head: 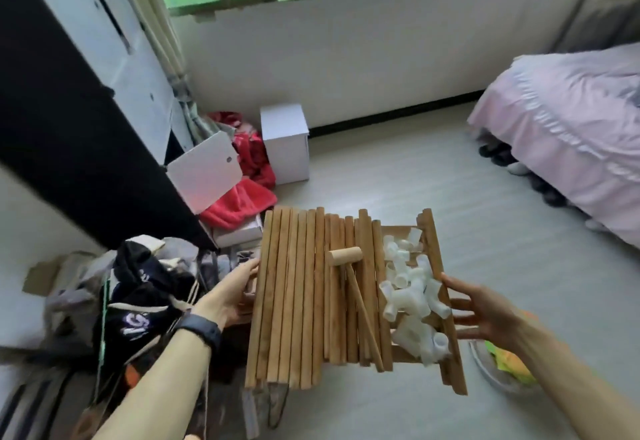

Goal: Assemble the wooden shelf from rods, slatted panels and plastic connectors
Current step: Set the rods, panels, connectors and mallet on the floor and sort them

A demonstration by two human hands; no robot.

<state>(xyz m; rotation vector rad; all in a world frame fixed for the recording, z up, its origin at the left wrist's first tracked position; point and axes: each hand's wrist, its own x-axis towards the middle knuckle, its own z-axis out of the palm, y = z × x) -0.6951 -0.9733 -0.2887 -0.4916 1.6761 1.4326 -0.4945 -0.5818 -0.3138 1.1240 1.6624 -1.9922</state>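
Your two hands carry a loaded slatted panel between them, above the grey floor. Your left hand, a dark band on its wrist, reaches with straight fingers to the stack's left edge, their tips hidden beneath the wood. Your right hand is spread wide, thumb touching the panel's right rail and fingers fanned below it. A row of wooden rods lies beside your left hand, a small wooden mallet rests across them, and the white plastic connectors are heaped beside your right hand.
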